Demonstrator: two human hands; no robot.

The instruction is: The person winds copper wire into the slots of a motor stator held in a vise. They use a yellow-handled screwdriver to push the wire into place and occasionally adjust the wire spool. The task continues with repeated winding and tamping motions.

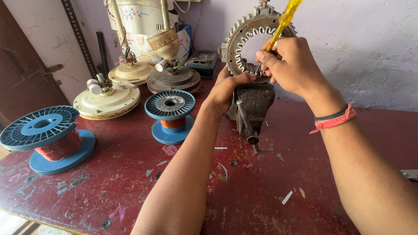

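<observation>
Scene: a person at a worn red workbench (261, 196), working on a toothed motor stator ring (254, 41) clamped upright in a small bench vise (252, 104).
Left hand (228, 89): closed on the ring's lower rim at about 7 o'clock, steadying it.
Right hand (291, 65): wrapped tight around a yellow-handled screwdriver (284, 19), its tip in the slots at 6 o'clock.
Step in hand: apparently working the slots at the ring's bottom edge.
Next move calls for: likely a steady brace and fine tip control.
Nearby: two blue spools of copper wire (170, 115), at 9 o'clock from the vise.
</observation>
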